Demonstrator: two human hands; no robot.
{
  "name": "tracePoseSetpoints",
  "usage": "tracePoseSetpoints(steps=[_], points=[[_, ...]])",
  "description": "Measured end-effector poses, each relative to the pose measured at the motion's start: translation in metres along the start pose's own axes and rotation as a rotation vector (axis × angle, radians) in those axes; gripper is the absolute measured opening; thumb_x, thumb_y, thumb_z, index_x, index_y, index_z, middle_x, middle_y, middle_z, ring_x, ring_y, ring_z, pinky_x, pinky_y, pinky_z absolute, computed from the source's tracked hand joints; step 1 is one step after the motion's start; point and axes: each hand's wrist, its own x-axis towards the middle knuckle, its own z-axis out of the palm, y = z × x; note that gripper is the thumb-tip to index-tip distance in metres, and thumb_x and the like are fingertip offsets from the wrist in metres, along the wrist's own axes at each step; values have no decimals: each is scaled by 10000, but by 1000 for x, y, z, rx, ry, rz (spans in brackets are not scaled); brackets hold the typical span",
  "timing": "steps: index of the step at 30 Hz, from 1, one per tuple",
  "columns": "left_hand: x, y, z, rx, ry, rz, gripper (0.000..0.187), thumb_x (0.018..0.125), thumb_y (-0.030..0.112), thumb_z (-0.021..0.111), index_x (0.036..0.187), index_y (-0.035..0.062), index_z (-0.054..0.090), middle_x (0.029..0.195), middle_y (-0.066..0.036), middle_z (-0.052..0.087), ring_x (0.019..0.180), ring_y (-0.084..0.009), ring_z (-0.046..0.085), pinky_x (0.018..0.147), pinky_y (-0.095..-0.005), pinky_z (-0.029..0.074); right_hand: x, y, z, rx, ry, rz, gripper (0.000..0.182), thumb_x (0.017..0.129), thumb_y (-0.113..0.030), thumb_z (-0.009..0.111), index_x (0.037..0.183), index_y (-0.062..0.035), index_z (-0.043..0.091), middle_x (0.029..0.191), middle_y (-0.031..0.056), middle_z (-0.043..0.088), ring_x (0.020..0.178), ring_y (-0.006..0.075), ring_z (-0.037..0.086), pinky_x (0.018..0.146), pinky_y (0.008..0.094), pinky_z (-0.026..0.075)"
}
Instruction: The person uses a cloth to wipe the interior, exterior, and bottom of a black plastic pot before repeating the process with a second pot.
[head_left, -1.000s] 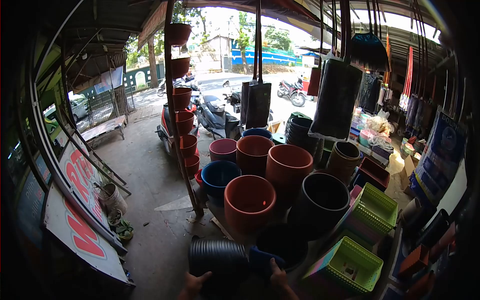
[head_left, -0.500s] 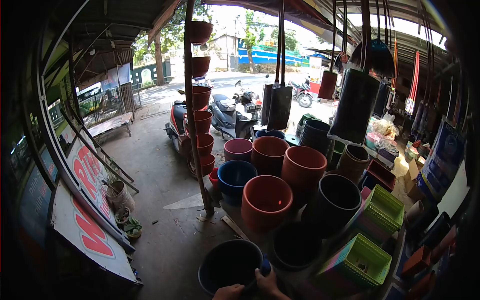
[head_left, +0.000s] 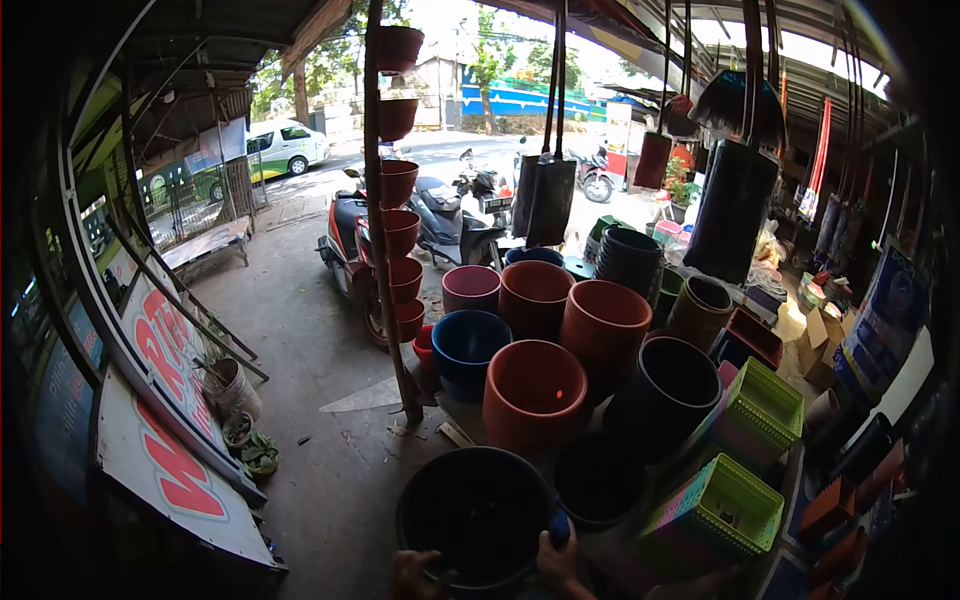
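At the bottom of the head view, a large round black pot (head_left: 470, 520) stands with its mouth tilted up toward me. My left hand (head_left: 418, 574) is closed on its near left rim, dark and partly cut off by the frame. My right hand (head_left: 556, 562) is closed at the right rim, around a small blue object (head_left: 562, 526) that sticks up above the fingers. Its kind I cannot make out; it may be a cloth or a handle. Just right of the held pot is another black pot (head_left: 600, 480).
Terracotta pots (head_left: 535, 393), a blue pot (head_left: 471, 346) and a tall black pot (head_left: 664, 395) stand ahead. Green baskets (head_left: 735, 505) are stacked at right. A wooden post (head_left: 376, 250) carries hanging pots. Dustpans (head_left: 733, 210) hang overhead. A signboard (head_left: 170, 455) leans at left.
The black pot has turned its mouth more toward me and looks larger. My left hand has moved left along the rim, my right hand slightly right. A van has appeared on the road.
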Motion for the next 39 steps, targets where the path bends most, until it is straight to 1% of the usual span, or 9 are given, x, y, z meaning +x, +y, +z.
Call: tracePoseSetpoints(steps=[2, 3, 5, 15, 23, 28, 34, 36, 39], points=[[-4, -20, 16, 43, 363, -568, 631, 766, 438, 778, 1217, 47, 575, 1051, -144, 581, 994, -329, 567, 860, -401, 473, 13, -1, -13, 35, 8, -23, 487, 889, -79, 582, 1332, 57, 434, 1113, 98, 594, 995, 148, 578, 867, 298, 476], [-4, -40, 25, 42, 356, -553, 631, 766, 438, 778, 1217, 47, 575, 1051, -144, 581, 994, -329, 567, 860, -401, 473, 23, -4, -18, 66, 2, -56, 482, 891, -81, 584, 1331, 50, 438, 1116, 96, 595, 1005, 144, 577, 870, 297, 476], [7, -64, 39, -646, 259, -944, 724, 787, 427, 772, 1328, 40, 485, 1209, -115, 577, 1091, -294, 548, 930, -385, 451, 38, -25, -27, 49, 49, -71, 466, 895, -87, 584, 1321, 45, 450, 1112, 88, 598, 1001, 151, 582, 886, 299, 469], [231, 31, 61, -933, 223, -363, 585, 916, 297, 627, 1328, -49, 399, 1233, -152, 562, 1131, -211, 546, 954, -337, 457, 158, -141, -155, -114, 147, -55, 383, 931, -245, 616, 1208, 13, 559, 1007, 85, 635, 961, 166, 599, 875, 316, 462], [434, 51, 136, -1057, -138, -199, 662, 872, 309, 709, 1327, -47, 387, 1221, -144, 566, 1114, -216, 572, 922, -331, 497, 308, -174, -272, -260, 335, -336, 417, 946, -276, 593, 1232, 20, 522, 1017, 138, 622, 967, 220, 595, 872, 351, 463], [504, 50, 197, -1058, -234, -214, 624, 875, 217, 707, 1333, -51, 378, 1234, -160, 560, 1135, -233, 567, 969, -350, 478, 363, -175, -321, -532, 262, -395, 500, 948, -206, 573, 1347, 35, 391, 1131, 215, 582, 1047, 299, 595, 879, 386, 467], [546, 16, 271, -883, -302, -308, 641, 865, 98, 696, 1379, -50, 342, 1318, -184, 519, 1217, -236, 522, 1021, -340, 437, 405, -143, -339, -608, 260, -255, 467, 900, -142, 608, 1289, 37, 420, 1084, 278, 565, 1036, 418, 581, 881, 424, 464], [545, -7, 308, -669, -240, -224, 903, 823, 181, 746, 1466, -95, 175, 1369, -229, 496, 1233, -297, 528, 1046, -354, 417, 423, -114, -348, -639, 257, -207, 472, 892, -133, 607, 1285, 45, 415, 1094, 288, 568, 1052, 432, 576, 891, 435, 461], [553, -34, 353, -583, -379, -343, 965, 794, 203, 770, 1468, -112, 156, 1381, -248, 493, 1276, -291, 501, 1052, -338, 406, 439, -98, -354, -715, 217, -37, 542, 885, -146, 595, 1317, 84, 361, 1221, 314, 517, 1155, 437, 529, 967, 448, 437]])
